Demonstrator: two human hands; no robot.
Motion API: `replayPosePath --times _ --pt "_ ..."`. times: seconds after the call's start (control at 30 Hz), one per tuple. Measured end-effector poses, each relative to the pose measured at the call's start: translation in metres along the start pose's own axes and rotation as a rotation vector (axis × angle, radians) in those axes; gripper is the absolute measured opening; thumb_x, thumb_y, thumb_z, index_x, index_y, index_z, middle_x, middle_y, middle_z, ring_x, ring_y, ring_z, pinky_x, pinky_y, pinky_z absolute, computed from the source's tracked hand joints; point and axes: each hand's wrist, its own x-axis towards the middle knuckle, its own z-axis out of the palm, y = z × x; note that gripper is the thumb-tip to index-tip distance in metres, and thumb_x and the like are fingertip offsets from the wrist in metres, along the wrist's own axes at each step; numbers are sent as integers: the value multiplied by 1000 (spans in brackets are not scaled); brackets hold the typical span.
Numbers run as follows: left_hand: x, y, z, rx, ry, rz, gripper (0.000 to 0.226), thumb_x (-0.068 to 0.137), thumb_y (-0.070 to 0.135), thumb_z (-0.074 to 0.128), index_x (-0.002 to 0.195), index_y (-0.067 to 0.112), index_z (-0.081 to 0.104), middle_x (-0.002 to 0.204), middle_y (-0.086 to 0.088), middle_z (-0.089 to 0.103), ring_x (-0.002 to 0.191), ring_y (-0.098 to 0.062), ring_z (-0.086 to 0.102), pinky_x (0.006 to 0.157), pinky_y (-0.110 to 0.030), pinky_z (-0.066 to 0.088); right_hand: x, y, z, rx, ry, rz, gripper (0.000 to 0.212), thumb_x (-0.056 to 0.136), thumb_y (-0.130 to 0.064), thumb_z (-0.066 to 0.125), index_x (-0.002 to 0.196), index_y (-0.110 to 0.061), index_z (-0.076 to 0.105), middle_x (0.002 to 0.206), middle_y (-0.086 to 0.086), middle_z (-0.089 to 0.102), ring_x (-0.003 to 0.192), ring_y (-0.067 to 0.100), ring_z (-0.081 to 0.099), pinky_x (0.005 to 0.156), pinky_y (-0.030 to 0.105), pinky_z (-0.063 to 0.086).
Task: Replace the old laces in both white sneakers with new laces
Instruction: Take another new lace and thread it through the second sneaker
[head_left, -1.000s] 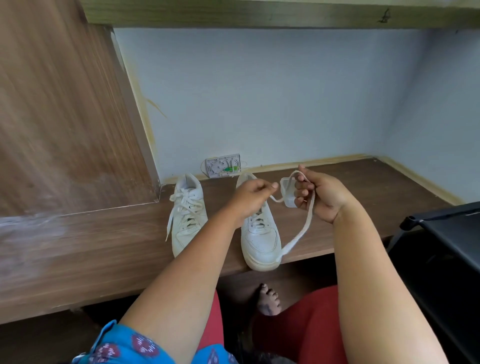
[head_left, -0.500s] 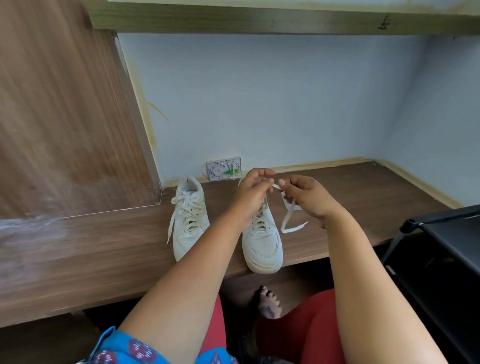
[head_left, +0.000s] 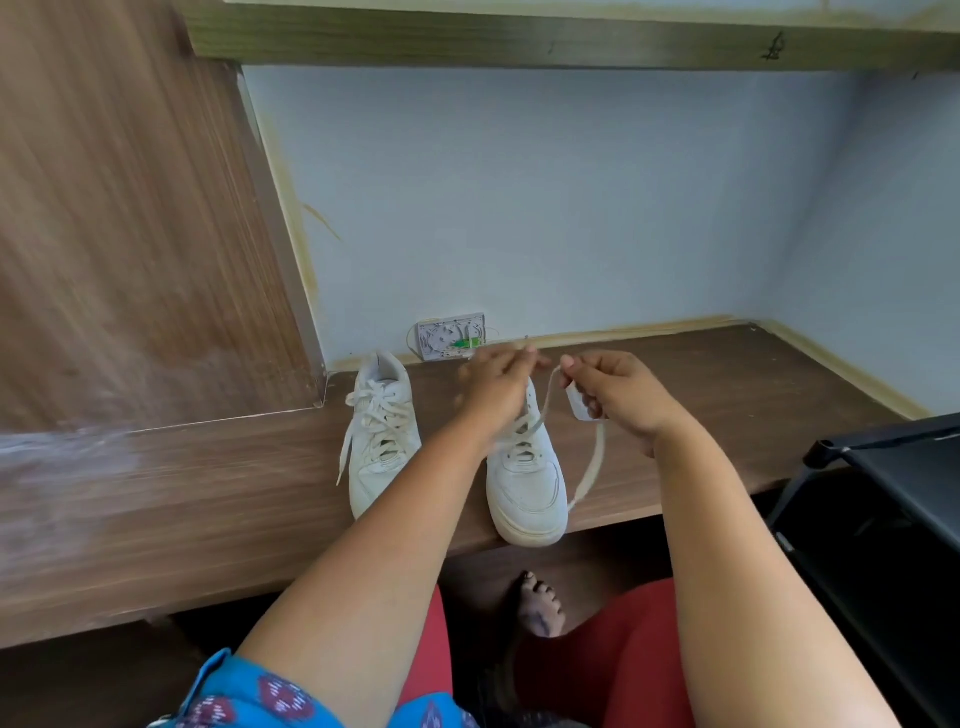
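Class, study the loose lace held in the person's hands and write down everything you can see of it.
The lace is a flat, off-white strip that looks like woven fabric. One end runs up from the right sneaker, whose eyelets it still threads, to the right hand, which pinches it. From there it hangs in a slack loop over the wooden shelf beside the sneaker's toe. The left hand is blurred; its grip cannot be told.
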Motion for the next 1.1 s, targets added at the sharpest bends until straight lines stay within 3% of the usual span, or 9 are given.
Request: replayPosePath --times 0.17,0.3,0.47,0.63,0.73,0.83,0.97,1.03,1.1 --pt "-9 10 7 -267 -180 -52 26 98 43 50 87 25 66 97 10 60 113 -15 50 96 -34 38 1 0 -1 -44 -51 81 32 97 -32 55 75 -10 60 55 -6 42 48 8 33 47 20 30" --pt "8 0 -21 -707 103 -332 13 94 27 57 85 19 61 89 2 58 93 -18 55 80 -31 41 1 7 -13 38 -68 112 33 99 -32 51 74 -13 56 59 -6 43 52 8 35 55 21 33" --pt "19 -20 -42 -739 273 -382 15 96 26 54 81 24 58 85 7 54 89 -11 49 85 -31 37 3 10 -13 -17 79 8 15 92 -22 64 89 -9 71 69 -1 61 61 8 50 61 21 44" --pt "24 -34 -44 -539 278 -466 25 97 28 50 73 19 52 93 1 55 93 -16 45 84 -32 35 1 -1 1 490 4 -60 12 84 -4 65 87 -13 72 70 0 64 67 9 58 65 18 47" --pt "21 -41 -43 -293 167 -471 28 97 29 51 73 15 54 86 0 54 92 -18 46 84 -32 37 -3 -4 6 660 -75 -90 16 79 -5 63 92 -11 71 76 0 69 71 8 64 68 17 51" --pt "12 -27 -31 -53 47 -293 23 101 33 45 94 16 59 93 -1 57 91 -19 51 81 -30 37 1 -5 7 743 -8 -168 19 82 -15 63 99 -9 69 78 0 67 71 7 62 69 17 50" --pt "-23 7 18 -493 -533 -210 22 102 28 45 97 20 66 92 2 62 80 -10 57 77 -29 41 5 -15 -7 827 159 -309 22 97 -23 49 99 -8 64 86 -5 66 72 8 54 69 17 47" --pt "-38 14 44 -398 -736 -116 23 101 22 47 88 20 66 91 -1 64 82 -13 59 77 -29 41 4 -18 -10 770 111 -330 25 99 -22 43 97 -8 64 91 -1 65 84 13 59 78 23 51" --pt "-31 9 56 -59 -626 22 14 98 17 49 93 15 61 95 -6 62 91 -19 56 82 -35 43 3 -14 0 644 35 -224 25 100 -18 41 98 -5 63 82 2 62 76 14 61 71 25 53"
